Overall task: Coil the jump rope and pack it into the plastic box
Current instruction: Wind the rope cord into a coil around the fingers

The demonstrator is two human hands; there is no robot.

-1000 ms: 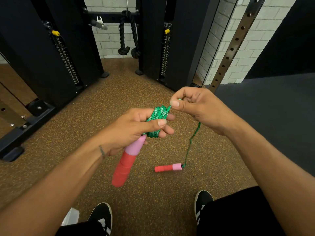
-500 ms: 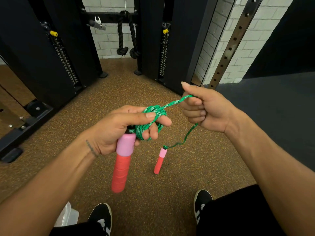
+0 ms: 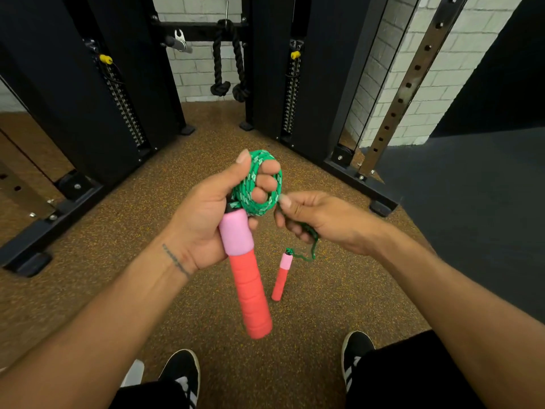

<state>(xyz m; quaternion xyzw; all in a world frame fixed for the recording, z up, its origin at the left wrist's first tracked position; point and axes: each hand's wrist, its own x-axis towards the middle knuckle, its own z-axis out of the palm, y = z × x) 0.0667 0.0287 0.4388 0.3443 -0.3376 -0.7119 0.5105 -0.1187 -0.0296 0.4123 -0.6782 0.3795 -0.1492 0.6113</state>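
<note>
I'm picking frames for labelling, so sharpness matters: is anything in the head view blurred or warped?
Head view: the right hand and the rope tail under it are motion-smeared; the left hand, green coil and near handle stay sharp. Wide-angle distortion splays the black machine uprights outward. Lighting is even, without glare.

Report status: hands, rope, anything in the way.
Left hand shut on near pink-and-red foam handle, green braided rope coiled around its fingers. Right hand pinching the loose tail. Second handle dangling. Nothing obstructing.
</note>
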